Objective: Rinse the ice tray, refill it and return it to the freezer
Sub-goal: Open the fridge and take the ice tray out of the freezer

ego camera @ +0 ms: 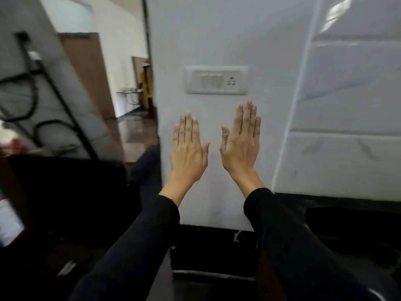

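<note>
both hands, left hand [188, 148] and right hand [241, 140], flat open, apart, holding nothing.

Both hands, left [188, 153] and right [242, 140], raised flat, empty.

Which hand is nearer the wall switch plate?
Right. The right hand is raised just below the switch plate; the left hand is lower and off to its left.

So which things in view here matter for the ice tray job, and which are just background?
For the job:
left hand, open and empty
right hand, open and empty
No ice tray, tap or freezer shows.

Background:
switch plate
white wall
tiles
brown door
</note>
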Motion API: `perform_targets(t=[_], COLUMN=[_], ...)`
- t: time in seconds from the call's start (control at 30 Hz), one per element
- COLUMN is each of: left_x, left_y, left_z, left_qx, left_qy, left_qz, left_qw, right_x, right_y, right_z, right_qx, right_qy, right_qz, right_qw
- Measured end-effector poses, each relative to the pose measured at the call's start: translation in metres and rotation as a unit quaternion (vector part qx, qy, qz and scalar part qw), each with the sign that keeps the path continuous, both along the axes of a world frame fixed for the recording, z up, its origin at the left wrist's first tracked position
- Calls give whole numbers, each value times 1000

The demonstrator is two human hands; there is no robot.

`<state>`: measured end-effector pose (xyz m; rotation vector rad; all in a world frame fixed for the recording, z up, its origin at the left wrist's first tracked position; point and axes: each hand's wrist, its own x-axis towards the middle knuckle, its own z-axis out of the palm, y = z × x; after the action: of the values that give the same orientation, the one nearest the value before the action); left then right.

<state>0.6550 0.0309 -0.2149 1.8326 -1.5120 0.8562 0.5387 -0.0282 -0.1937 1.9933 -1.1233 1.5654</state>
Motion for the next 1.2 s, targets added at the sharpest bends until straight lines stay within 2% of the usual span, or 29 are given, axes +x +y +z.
perform_targets(t=[0.2, 0.4, 0.6, 0.77, 0.87, 0.97, 1.2], left_x=[95, 161, 188, 189, 191, 195, 215], left_y=[105, 221, 329, 410, 458, 505, 579], left_z=[-47, -93, -125, -139, -137, -125, -79], left_qx=[10, 26, 18, -7, -25, -52, -86], left_qy=[23, 69, 127, 147, 152, 148, 121], left_qz=[133, 273, 397, 493, 547, 593, 649], left_qw=[991, 959, 909, 858, 823, 789, 746], right_x=[117, 213, 283, 323, 338, 348, 359], right_y=[67, 160, 253, 332, 382, 431, 521], right_z=[-44, -85, -125, -150, -156, -159, -156], right_qx=[42, 83, 148, 189, 226, 286, 419], right_qy=[-15, -9, 40, 85, 106, 133, 240], right_qz=[127, 253, 382, 486, 557, 625, 732], right_qw=[991, 964, 911, 849, 792, 714, 481])
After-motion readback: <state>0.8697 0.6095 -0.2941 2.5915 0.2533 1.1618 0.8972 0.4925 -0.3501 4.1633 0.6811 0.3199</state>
